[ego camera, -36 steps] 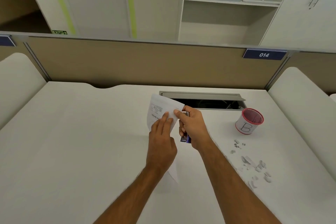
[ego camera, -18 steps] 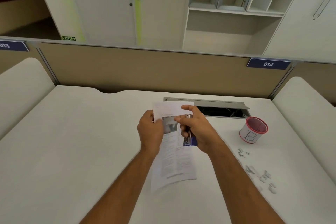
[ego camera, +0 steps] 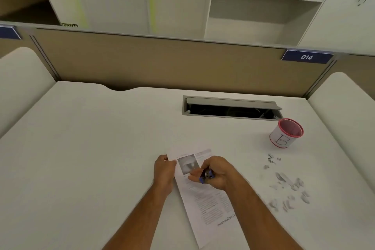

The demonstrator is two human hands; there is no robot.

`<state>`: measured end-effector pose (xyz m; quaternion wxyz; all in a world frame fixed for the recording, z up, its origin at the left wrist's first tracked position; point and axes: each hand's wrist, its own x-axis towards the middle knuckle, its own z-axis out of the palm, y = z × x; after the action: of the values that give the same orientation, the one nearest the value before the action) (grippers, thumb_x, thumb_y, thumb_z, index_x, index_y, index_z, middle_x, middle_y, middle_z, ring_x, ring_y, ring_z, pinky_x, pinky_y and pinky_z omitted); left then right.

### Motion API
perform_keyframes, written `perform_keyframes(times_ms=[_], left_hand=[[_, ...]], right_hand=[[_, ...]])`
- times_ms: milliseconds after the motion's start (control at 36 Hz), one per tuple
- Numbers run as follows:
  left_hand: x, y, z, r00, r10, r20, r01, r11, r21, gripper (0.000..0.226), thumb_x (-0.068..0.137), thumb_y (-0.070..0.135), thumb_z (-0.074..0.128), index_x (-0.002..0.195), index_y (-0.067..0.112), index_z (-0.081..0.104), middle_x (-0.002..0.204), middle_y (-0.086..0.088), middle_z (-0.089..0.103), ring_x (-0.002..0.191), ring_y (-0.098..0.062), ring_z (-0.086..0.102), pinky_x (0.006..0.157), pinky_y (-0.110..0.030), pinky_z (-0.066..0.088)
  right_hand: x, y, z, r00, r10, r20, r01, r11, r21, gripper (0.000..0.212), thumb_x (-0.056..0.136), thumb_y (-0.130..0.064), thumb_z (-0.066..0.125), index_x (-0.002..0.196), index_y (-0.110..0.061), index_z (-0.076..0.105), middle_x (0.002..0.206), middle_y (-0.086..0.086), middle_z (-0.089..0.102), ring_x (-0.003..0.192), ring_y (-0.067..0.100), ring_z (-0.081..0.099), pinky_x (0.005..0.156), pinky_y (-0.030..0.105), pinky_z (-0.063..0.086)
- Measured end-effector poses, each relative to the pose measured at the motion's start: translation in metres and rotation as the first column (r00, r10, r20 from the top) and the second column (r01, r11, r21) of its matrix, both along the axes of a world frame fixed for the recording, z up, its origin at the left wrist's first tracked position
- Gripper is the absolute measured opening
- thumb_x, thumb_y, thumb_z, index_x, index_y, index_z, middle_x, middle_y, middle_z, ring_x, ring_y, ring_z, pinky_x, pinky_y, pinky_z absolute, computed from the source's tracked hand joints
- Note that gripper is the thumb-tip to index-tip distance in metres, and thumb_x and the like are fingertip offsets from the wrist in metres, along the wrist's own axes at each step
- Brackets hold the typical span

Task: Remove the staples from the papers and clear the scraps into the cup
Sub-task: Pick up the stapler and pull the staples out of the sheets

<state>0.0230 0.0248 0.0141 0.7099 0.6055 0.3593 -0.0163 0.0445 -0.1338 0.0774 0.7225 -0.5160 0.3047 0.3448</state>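
At the white desk, your left hand pinches the top left corner of the printed papers, fingers curled over the edge and thumb hidden beneath it. Your right hand curls round a small blue staple remover, its dark metal tip poking out between thumb and forefinger; the forefinger reaches left across the page just below the grey photograph printed near its top. Whether the remover's tip touches the sheet cannot be told through the motion blur.

The papers lie flat on the desk, long side running towards you and slanting a little to your right, the top edge pointing away between your two hands and the bottom corner near the lower edge of the view. Both bare forearms come up from the bottom of the view and meet at the head of the page.

To your right, well apart from the papers, a scatter of white paper scraps lies on the desk, with a smaller cluster of loose staples beyond it. Farther back on the same side stands the cup, white with a red rim and a handwritten letter B on its wall, upright, just in front of the right end of the open cable tray sunk into the desktop. A tan partition closes the back of the desk, carrying a blue plate marked 014 at its right. White cupboards and open shelving rise behind it.
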Motion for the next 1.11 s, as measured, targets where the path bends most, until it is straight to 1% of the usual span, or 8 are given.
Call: perform_keyframes(times_ms=[222,306,361,528,694,833,972,1111], left_hand=[[0.002,0.01,-0.014,0.987,-0.156,-0.045,0.158,0.862,0.482,0.011,0.089,0.006,0.06,0.099,0.009,0.058,0.096,-0.005,0.067,0.072,-0.011,0.057,0.053,-0.015,0.042],[0.001,0.017,-0.024,0.972,-0.224,-0.075,0.221,0.75,0.623,0.036,0.087,0.019,0.068,0.119,0.015,0.052,0.114,-0.007,0.063,0.1,-0.023,0.062,0.079,-0.032,0.056],[-0.002,0.025,-0.027,0.955,-0.248,-0.16,0.282,0.61,0.741,0.06,0.088,0.029,0.069,0.138,0.014,0.042,0.133,-0.008,0.051,0.123,-0.028,0.048,0.098,-0.04,0.048],[-0.016,0.048,-0.038,0.874,-0.443,-0.199,0.361,0.32,0.876,0.056,0.096,0.042,0.055,0.144,0.017,0.042,0.154,0.0,0.034,0.135,-0.023,0.032,0.107,-0.039,0.032],[-0.003,0.057,-0.036,0.877,-0.444,-0.185,0.38,0.405,0.832,0.057,0.101,0.043,0.043,0.151,0.018,0.03,0.153,0.001,0.035,0.136,-0.022,0.03,0.11,-0.038,0.027],[0.023,0.052,-0.02,0.836,-0.432,-0.338,0.485,0.295,0.824,0.053,0.101,0.039,0.045,0.147,0.017,0.033,0.142,-0.004,0.044,0.131,-0.025,0.036,0.103,-0.041,0.032],[0.042,0.059,-0.02,0.887,-0.378,-0.267,0.447,0.548,0.708,0.03,0.097,0.03,0.056,0.122,0.015,0.062,0.121,-0.006,0.062,0.117,-0.027,0.052,0.096,-0.04,0.045],[0.046,0.07,-0.007,0.932,-0.344,-0.111,0.358,0.837,0.413,0.015,0.088,0.007,0.06,0.08,0.014,0.07,0.085,0.003,0.07,0.083,-0.017,0.065,0.065,-0.025,0.053]], right_hand=[[-0.002,0.023,-0.043,0.951,0.167,0.262,-0.052,0.917,-0.395,0.014,0.092,-0.004,0.06,0.104,0.005,0.061,0.094,0.022,0.068,0.075,0.027,0.07,0.058,0.034,0.061],[-0.003,0.03,-0.049,0.867,0.337,0.367,-0.059,0.801,-0.595,0.015,0.098,-0.016,0.057,0.098,-0.004,0.064,0.093,0.013,0.069,0.075,0.02,0.067,0.062,0.031,0.062],[-0.001,0.037,-0.052,0.77,0.504,0.392,-0.069,0.675,-0.735,0.02,0.098,-0.02,0.057,0.089,-0.005,0.067,0.084,0.007,0.067,0.07,0.017,0.063,0.066,0.031,0.059],[0.003,0.063,-0.063,0.6,0.692,0.401,-0.023,0.516,-0.856,0.022,0.095,-0.036,0.06,0.1,-0.018,0.072,0.091,-0.001,0.068,0.081,0.015,0.065,0.075,0.036,0.057],[0.006,0.08,-0.071,0.573,0.735,0.362,-0.023,0.456,-0.89,0.024,0.098,-0.032,0.056,0.113,-0.017,0.068,0.102,0.003,0.065,0.089,0.016,0.062,0.079,0.03,0.052],[0.004,0.079,-0.078,0.608,0.692,0.39,-0.017,0.502,-0.865,0.024,0.097,-0.029,0.059,0.117,-0.017,0.065,0.103,0.001,0.065,0.09,0.013,0.062,0.082,0.03,0.054],[0.005,0.077,-0.077,0.623,0.669,0.407,-0.024,0.535,-0.844,0.024,0.094,-0.029,0.061,0.116,-0.019,0.065,0.096,-0.002,0.066,0.082,0.014,0.065,0.075,0.039,0.06],[0.005,0.075,-0.074,0.631,0.654,0.417,-0.028,0.556,-0.83,0.019,0.091,-0.032,0.061,0.108,-0.025,0.065,0.09,-0.005,0.066,0.079,0.013,0.065,0.072,0.041,0.06]])
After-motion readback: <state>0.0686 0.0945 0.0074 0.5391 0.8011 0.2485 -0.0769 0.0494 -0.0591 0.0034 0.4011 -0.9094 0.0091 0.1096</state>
